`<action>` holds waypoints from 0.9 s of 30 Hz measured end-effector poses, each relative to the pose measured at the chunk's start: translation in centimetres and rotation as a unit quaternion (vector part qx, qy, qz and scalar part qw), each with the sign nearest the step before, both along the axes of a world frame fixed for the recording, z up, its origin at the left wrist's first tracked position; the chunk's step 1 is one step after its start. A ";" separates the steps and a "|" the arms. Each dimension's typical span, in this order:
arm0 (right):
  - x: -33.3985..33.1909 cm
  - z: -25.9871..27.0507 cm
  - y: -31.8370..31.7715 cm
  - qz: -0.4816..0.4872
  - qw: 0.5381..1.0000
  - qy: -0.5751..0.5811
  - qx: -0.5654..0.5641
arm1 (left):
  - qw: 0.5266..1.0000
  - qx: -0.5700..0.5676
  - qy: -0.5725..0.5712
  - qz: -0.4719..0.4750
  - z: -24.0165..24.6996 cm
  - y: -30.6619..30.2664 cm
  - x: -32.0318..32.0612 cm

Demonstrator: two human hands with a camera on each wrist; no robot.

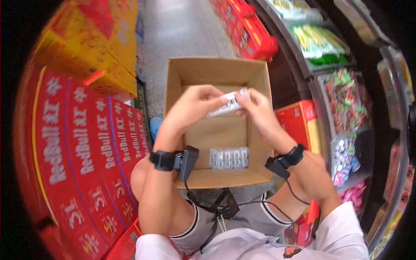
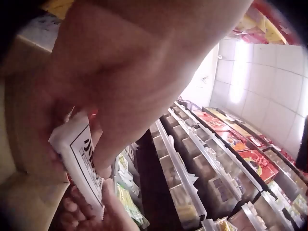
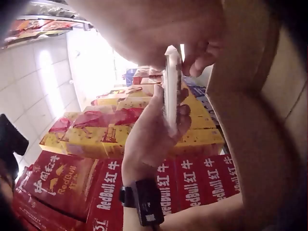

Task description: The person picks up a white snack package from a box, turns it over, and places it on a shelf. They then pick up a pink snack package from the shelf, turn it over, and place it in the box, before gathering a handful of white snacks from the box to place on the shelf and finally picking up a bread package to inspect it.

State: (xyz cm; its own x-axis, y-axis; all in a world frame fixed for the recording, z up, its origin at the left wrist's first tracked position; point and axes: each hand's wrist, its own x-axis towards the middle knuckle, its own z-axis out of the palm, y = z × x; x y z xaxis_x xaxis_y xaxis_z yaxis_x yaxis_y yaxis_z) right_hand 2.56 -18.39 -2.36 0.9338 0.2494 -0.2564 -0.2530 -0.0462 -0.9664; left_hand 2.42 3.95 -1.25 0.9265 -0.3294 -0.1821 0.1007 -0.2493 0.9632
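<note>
Below the fingers, an open cardboard box [image 1: 208, 66] is standing between the person's knees, its brown inner walls showing all round. In it, nearer the person's body than the fingers, a row of small white packs [image 1: 229, 158] with dark print is lying against the bottom. Beyond the fingers, past the box's far wall, a grey speckled floor [image 1: 182, 32] is stretching away. Left of the fingers, red cartons [image 1: 93, 149] lettered RedBull are standing in a row, with yellow cartons [image 1: 97, 56] farther off. Right of the fingers, shelf bins [image 1: 346, 97] are holding wrapped goods in several colours. Bright light strips are glowing among pale panels [image 2: 264, 79] in the wrist views.

Over the box, the white packet [image 1: 225, 105] is spanning the space between the two hands, tilting up toward the right. It is looking narrow and flat, with black characters inside a thin dark border, and is turning its slim edge to the right wrist view. The left hand [image 1: 193, 105] is pinching one end between thumb and fingers; the right hand [image 1: 258, 108] is pinching the other, fingers bent behind it.
</note>
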 end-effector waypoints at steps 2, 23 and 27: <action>0.3 0.3 -0.2 -0.006 0.999 -0.048 -0.005 | 0.999 -0.017 0.022 0.018 1.1 0.0 0.1; -3.8 0.8 -4.0 0.091 0.987 -0.116 -0.058 | 0.997 -0.009 0.069 0.043 1.7 -3.1 -3.5; -3.5 1.7 -4.0 0.130 0.973 -0.138 -0.132 | 0.995 -0.039 0.070 0.057 1.2 -3.3 -3.8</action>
